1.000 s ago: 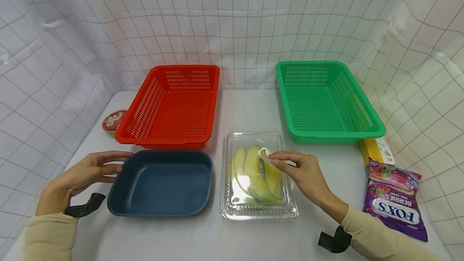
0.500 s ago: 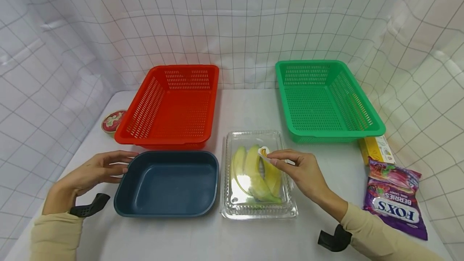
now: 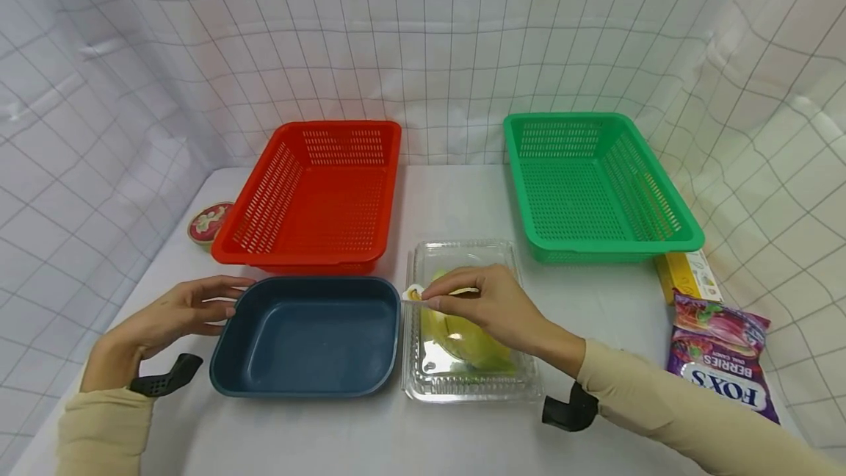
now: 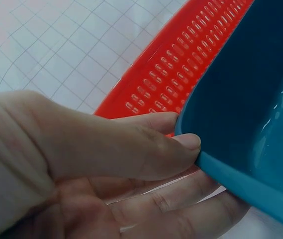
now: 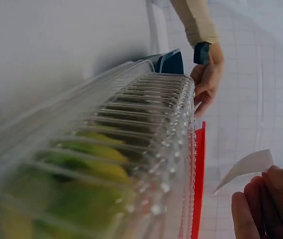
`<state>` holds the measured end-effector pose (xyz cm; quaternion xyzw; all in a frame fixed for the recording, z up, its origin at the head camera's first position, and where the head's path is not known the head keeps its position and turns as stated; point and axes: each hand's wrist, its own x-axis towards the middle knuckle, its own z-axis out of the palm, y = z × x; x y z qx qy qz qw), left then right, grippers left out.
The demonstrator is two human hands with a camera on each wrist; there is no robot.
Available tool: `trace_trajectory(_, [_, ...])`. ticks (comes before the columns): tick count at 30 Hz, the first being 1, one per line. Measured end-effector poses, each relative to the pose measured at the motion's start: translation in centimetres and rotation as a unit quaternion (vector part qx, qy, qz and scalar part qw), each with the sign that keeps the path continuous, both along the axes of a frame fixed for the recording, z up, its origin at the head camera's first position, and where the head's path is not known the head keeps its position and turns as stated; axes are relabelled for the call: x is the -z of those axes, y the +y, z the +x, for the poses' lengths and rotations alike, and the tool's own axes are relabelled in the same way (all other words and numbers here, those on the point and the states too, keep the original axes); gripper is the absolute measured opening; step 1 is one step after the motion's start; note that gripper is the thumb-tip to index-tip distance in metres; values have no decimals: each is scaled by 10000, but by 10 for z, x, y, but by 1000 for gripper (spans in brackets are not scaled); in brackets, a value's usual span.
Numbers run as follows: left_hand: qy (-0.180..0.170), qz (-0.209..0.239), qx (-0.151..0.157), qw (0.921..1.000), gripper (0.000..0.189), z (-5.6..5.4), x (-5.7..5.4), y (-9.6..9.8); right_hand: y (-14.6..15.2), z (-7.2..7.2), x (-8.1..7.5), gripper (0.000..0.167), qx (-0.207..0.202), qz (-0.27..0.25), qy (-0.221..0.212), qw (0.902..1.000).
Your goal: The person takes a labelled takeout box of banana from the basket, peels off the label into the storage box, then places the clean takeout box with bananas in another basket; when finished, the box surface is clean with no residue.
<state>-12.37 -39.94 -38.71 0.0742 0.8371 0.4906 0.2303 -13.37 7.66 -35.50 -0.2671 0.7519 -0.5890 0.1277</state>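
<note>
My right hand (image 3: pixel 496 307) pinches a small white sticker (image 3: pixel 413 293) with a banana picture, held above the left edge of a clear plastic clamshell box (image 3: pixel 465 391). Several bananas (image 3: pixel 479 347) lie inside the lidded box, partly covered by that hand. In the right wrist view the sticker (image 5: pixel 250 167) curves out from the fingertips, its plain side showing. At the far left my left hand (image 3: pixel 175 314) touches a dark blue tray (image 3: pixel 304 388) at its left end. The left wrist view shows thumb and fingers fairly straight against the tray's outer wall (image 4: pixel 245 186).
A red basket (image 3: pixel 297 252) stands behind the tray, with a round tub (image 3: pixel 209 222) to its left. At the back right is a green basket (image 3: pixel 615 247). A yellow box (image 3: pixel 681 278) and a purple candy bag (image 3: pixel 720 358) lie on the right.
The blue tray slid right with my left hand against it, then stopped beside the clamshell box. My right hand carried the sticker left across the lid, from over the bananas to the box's left edge.
</note>
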Motion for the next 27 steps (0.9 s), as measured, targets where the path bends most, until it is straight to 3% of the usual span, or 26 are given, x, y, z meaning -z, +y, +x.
trace_trajectory(5, [20,30,22,10000,54,1,0,0,-27,-4,-9,14,-539,303,496,9969])
trace_trajectory(13, [-4,39,34,10000,55,0,0,-1,-72,-13,-8,10,-1059,1120,845,9844])
trace_trajectory(21, [29,22,94,9999,56,-1,1,-1,-101,-14,-7,7,-1352,1819,776,9709])
trace_trajectory(27, [40,56,130,9999,56,-1,2,-2,-112,-11,-12,6,-1424,1992,597,9677])
